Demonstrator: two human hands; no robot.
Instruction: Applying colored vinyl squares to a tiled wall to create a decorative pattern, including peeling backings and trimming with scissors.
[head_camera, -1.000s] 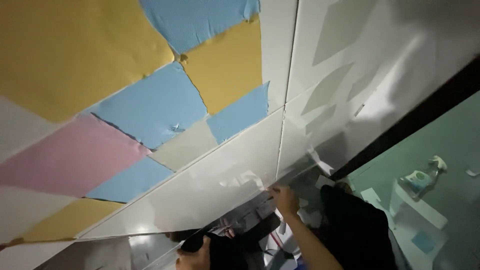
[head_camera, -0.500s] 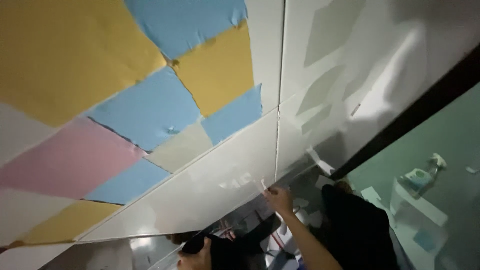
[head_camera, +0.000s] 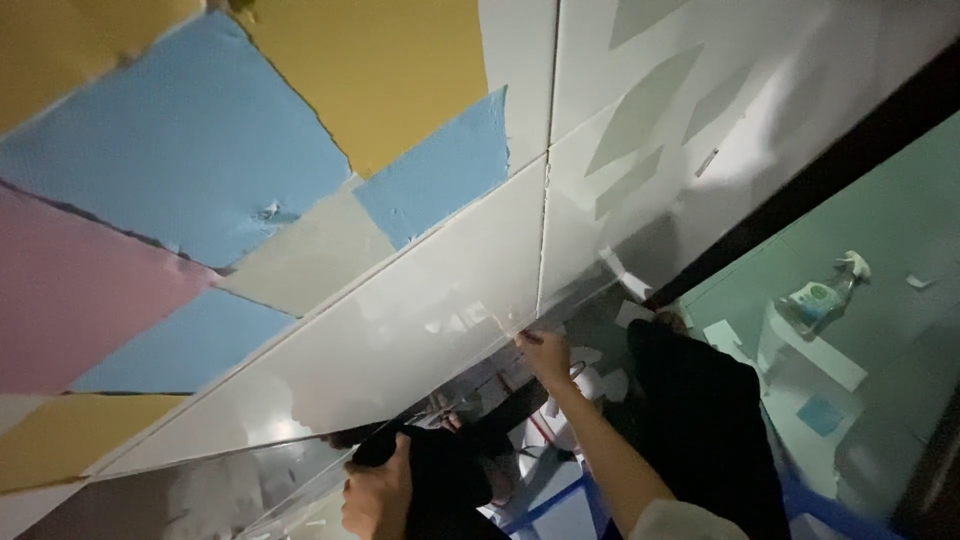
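Observation:
My right hand (head_camera: 547, 352) reaches up to the lower edge of a glossy white wall tile (head_camera: 420, 320). Its fingertips are pinched together at the seam where two tiles meet, and whatever is between them is too small to make out. My left hand (head_camera: 378, 492) is low in the view, closed around a black cloth-like object (head_camera: 445, 475). Coloured paper sheets cover the tiles above: blue (head_camera: 190, 150), yellow (head_camera: 385, 70), pink (head_camera: 70, 300) and pale grey (head_camera: 310, 250).
A figure in dark clothing (head_camera: 705, 430) stands just right of my right arm. A dark vertical strip (head_camera: 830, 160) divides the tiles from a green surface. A spray bottle (head_camera: 825, 295) stands on a white ledge (head_camera: 810, 350) there. A reflective strip runs below the tiles.
My right hand has moved slightly up and left along the tile's lower edge. The view has shifted closer to the wall. My left hand keeps its hold.

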